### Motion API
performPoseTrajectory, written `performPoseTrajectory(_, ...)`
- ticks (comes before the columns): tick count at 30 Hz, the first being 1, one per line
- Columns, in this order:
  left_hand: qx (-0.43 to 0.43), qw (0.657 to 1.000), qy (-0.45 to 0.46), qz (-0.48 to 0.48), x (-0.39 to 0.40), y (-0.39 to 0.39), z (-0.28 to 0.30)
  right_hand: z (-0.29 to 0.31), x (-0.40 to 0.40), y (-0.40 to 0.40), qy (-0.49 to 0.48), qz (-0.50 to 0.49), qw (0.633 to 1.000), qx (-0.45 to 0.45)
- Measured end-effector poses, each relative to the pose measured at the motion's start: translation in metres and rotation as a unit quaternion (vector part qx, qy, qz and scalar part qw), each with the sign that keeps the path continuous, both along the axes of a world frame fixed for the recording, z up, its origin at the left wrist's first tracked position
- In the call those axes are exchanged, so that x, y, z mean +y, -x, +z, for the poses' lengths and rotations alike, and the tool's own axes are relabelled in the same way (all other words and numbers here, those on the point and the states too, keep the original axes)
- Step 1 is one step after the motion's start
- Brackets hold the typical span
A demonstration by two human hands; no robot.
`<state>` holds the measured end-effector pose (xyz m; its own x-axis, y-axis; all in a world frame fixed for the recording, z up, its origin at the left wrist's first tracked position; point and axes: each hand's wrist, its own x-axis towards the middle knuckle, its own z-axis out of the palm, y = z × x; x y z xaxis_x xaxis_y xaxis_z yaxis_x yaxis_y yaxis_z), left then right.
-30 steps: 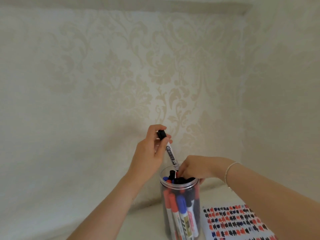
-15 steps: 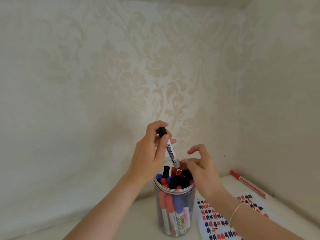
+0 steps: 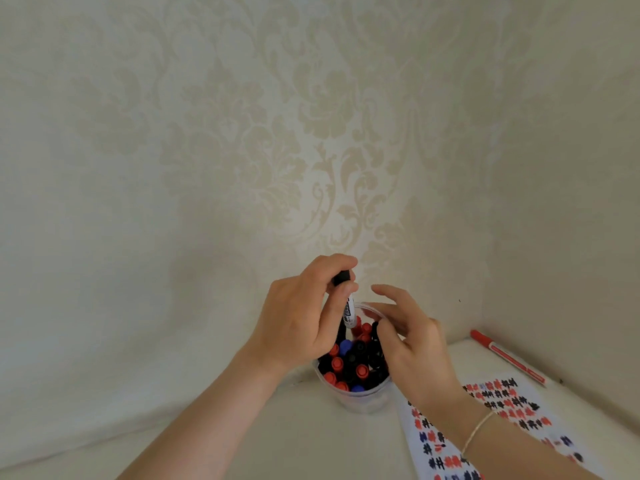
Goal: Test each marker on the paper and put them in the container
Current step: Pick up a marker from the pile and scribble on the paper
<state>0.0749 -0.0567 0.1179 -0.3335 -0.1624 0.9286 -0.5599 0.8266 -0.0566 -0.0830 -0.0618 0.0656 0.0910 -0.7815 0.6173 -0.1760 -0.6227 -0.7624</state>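
The left hand (image 3: 304, 320) pinches a black-capped marker (image 3: 347, 299) near its cap end, thumb and fingers curled round the barrel, with the lower end pointing down into the clear container (image 3: 356, 398) that stands toward the back of the surface (image 3: 294, 441). The right hand (image 3: 412, 344) hovers at the container's far rim with fingers spread and loosely bent, holding nothing that I can make out. The marker looks light, stiff and smooth-sided, so a pinch high on the barrel should steer it well enough, though it could slip if squeezed loosely. The container is already crowded with red, blue and black caps, so finding a gap may take some nudging, and the pot itself seems light enough to tip. A red marker (image 3: 507, 357) lies near the back right corner, beside the paper (image 3: 491, 420) covered in test marks.
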Motion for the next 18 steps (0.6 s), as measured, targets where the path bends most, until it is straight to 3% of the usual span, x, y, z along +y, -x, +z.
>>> performPoseTrajectory(7, -0.067, 0.989, -0.118, 0.055, -0.001, -0.003, -0.008, 0.000, -0.003, -0.001, -0.023, -0.009, 1.000, -0.015)
performPoseTrajectory(12, -0.046, 0.983, -0.162, 0.079, 0.000, -0.004, 0.004, -0.001, -0.016, 0.003, -0.068, -0.027, 0.996, -0.057)
performPoseTrajectory(16, -0.184, 0.959, -0.165, 0.137, -0.009, -0.003, 0.001, 0.005, -0.021, 0.006, -0.067, -0.040, 0.995, -0.056)
performPoseTrajectory(18, -0.184, 0.952, -0.208, 0.128, -0.016, -0.002, -0.007, 0.009, -0.020, 0.004, -0.066, -0.027, 0.997, -0.026)
